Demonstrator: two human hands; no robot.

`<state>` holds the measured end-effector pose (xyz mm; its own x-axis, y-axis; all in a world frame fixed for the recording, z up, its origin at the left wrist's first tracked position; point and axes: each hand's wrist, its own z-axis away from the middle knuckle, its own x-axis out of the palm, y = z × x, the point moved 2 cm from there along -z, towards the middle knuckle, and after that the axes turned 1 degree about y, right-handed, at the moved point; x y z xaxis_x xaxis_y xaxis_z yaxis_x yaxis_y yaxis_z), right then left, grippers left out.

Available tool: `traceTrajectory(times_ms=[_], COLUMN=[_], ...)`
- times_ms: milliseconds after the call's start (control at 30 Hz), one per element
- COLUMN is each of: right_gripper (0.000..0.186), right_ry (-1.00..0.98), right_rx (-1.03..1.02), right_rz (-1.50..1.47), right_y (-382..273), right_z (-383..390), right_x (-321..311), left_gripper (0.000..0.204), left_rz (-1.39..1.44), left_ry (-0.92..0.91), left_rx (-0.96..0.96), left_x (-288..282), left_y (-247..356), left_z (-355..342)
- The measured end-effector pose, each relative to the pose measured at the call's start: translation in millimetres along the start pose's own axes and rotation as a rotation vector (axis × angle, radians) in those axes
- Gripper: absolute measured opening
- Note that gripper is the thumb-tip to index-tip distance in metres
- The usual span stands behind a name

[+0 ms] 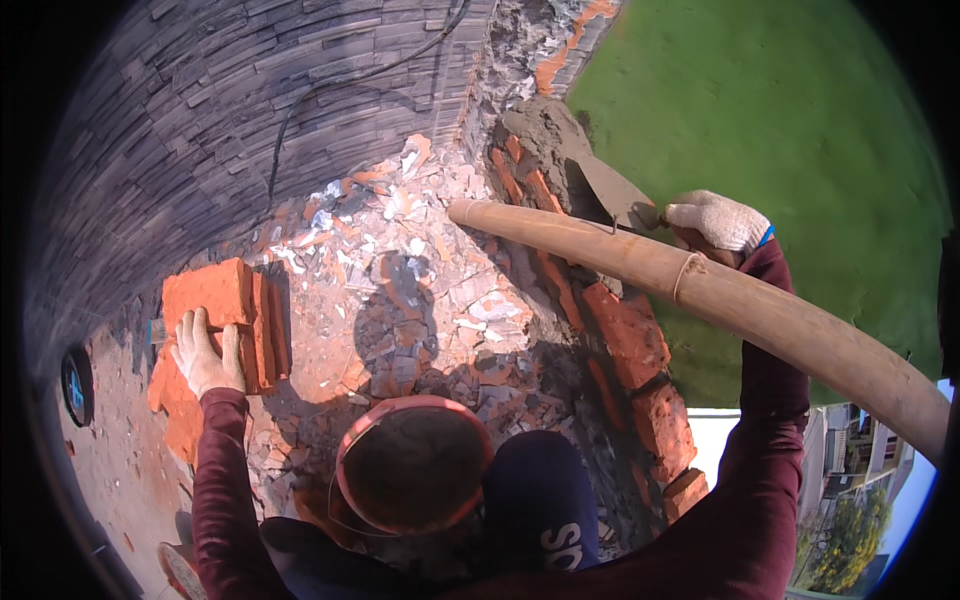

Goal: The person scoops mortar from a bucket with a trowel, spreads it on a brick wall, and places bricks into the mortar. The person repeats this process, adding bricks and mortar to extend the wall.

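My left hand [207, 357], in a pale work glove, rests with its fingers spread on the stacked orange bricks [207, 290] at the left. No lifted brick shows in it. At the right, my gloved right hand [717, 222] is closed round the handle of a trowel [612, 190]. The trowel's grey blade lies against wet mortar [548, 135] heaped at the far end of the low brick wall [628, 335]. My right palm and most of the handle are hidden.
A bamboo pole [760, 297] slants across the brick wall, in front of my right arm. A reddish-rimmed bucket [350, 430] stands by my knees. Broken rubble [400, 290] covers the ground. A grey stone-clad wall [250, 110] with a hanging cable [345, 82] bounds the left; a green surface [760, 100] lies right.
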<state>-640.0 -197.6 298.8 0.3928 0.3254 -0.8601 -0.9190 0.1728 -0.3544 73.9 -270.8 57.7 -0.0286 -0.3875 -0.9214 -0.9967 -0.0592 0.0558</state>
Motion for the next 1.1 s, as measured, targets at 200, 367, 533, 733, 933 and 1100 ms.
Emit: traceTrajectory(times_ms=[200,367,533,733,933,1100], right_gripper=[0.034,0.034,0.036,0.032,0.037,0.023], right_ry=[0.074,0.013,-0.076,0.018,0.084,0.116], right_rx=[0.159,-0.008,-0.014,-0.170,0.046,-0.253], right_rz=[-0.366,-0.038,0.089,0.002,-0.051,0.476], right_y=[-24.2,-34.8,-36.9,14.0,-33.6,-11.9], right_z=[-97.5,-81.1,-50.9,5.2,63.1,-3.4], right_x=[-13.8,-3.6,-4.3,15.9,41.5,13.4], left_gripper=[0.064,0.064,0.063,0.061,0.063,0.062], left_rz=[0.018,0.004,0.001,0.008,-0.039,-0.056], left_ry=[-0.018,0.016,0.017,0.021,-0.012,-0.025], left_rx=[-0.026,0.000,-0.003,0.028,-0.007,-0.005], left_x=[1.3,-0.7,0.2,4.9,-6.3,-1.2], left_y=[3.5,-3.6,-3.6,0.8,-13.0,-2.7], left_z=[-1.0,-0.7,0.9,-1.2,0.2,-3.8])
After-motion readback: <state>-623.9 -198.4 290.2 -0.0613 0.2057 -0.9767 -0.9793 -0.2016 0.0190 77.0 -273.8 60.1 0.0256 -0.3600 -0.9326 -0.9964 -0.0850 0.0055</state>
